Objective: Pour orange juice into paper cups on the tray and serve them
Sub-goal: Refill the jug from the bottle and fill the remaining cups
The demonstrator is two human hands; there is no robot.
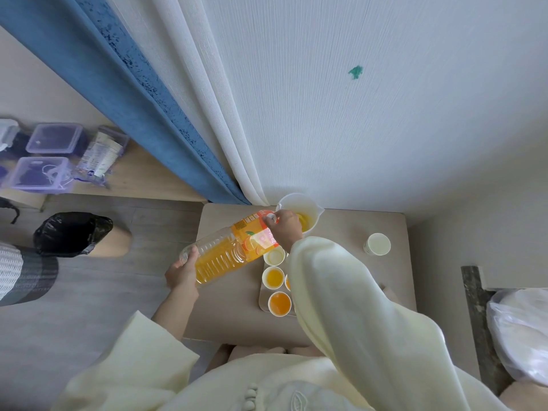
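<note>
If the bottle [237, 247] tips too fast, juice [212, 269] may splash past the jug [298, 201] onto the table [341, 232], and the sleeve [326, 280] may knock cups [273, 277]. Left hand [182, 272] grips its base, right hand [284, 229] its neck, fingers curled round. One table, bottle, jug, tray [261, 298]; four cups showing on it, one lone cup [377, 244] apart.

A home room: curtains [189, 114], wood floor [89, 292], small table [355, 226].

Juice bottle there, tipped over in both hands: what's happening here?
A person tilts a big orange juice bottle, left hand under its base, right hand near the neck, its mouth end over a white jug holding some juice. On the tray, two paper cups hold juice and one looks empty. Another cup stands apart on the table.
</note>
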